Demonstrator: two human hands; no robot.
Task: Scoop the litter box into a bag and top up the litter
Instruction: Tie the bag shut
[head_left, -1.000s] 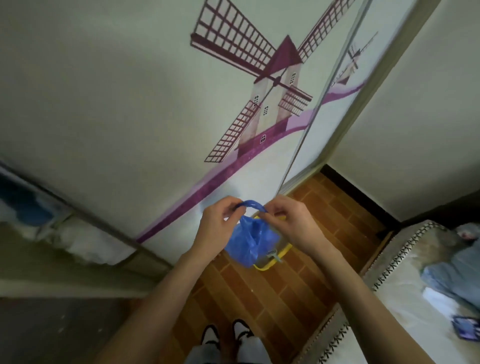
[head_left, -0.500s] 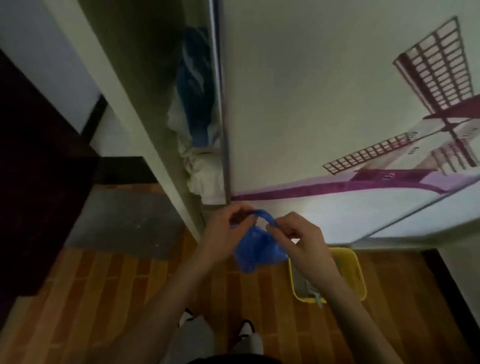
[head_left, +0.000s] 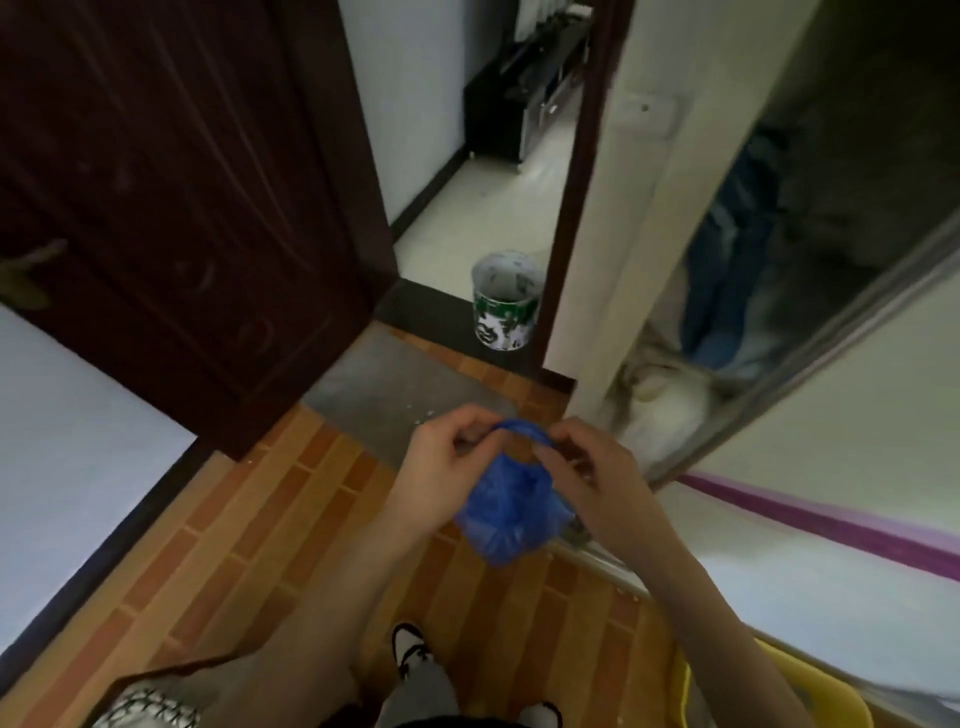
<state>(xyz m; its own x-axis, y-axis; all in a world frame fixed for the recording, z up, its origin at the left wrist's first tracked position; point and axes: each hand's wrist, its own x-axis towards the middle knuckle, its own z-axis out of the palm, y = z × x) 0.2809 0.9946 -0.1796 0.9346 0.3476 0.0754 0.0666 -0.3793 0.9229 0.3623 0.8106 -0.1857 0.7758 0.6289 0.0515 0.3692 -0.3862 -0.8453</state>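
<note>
Standing view down at floor of orange-brown brick-pattern tiles (head_left: 291, 525). Ahead of the fingers: grey rectangular doormat (head_left: 395, 400), then a white cylindrical bin with green print (head_left: 505, 301) in the doorway, on the dark threshold beside the dark brown door frame (head_left: 576, 208). Print on the bin too blurred to read. Far left of the fingers: dark brown panelled wooden door (head_left: 182, 197), swung open. Right of the fingers: open wardrobe with blue hanging clothes (head_left: 727, 280) and a white bundled fabric (head_left: 660, 405) at its bottom; sliding wardrobe door with purple stripe (head_left: 831, 519) just beside the right forearm. Yellow plastic litter box (head_left: 810, 696), only a corner showing, low right behind the right arm, well below the fingers. Feet in black-and-white shoes (head_left: 410, 649) under the hands.

Small blue thin plastic bag (head_left: 511, 514) hangs between both hands at mid-frame, bunched full body below the fingers, twisted handle loop arching above between the fingertips. Left hand (head_left: 441, 467) fingers curled, pinching the left end of the loop. Right hand (head_left: 592, 473) fingers curled, pinching the right end. Nothing blocks the path toward the doorway except the bin.
</note>
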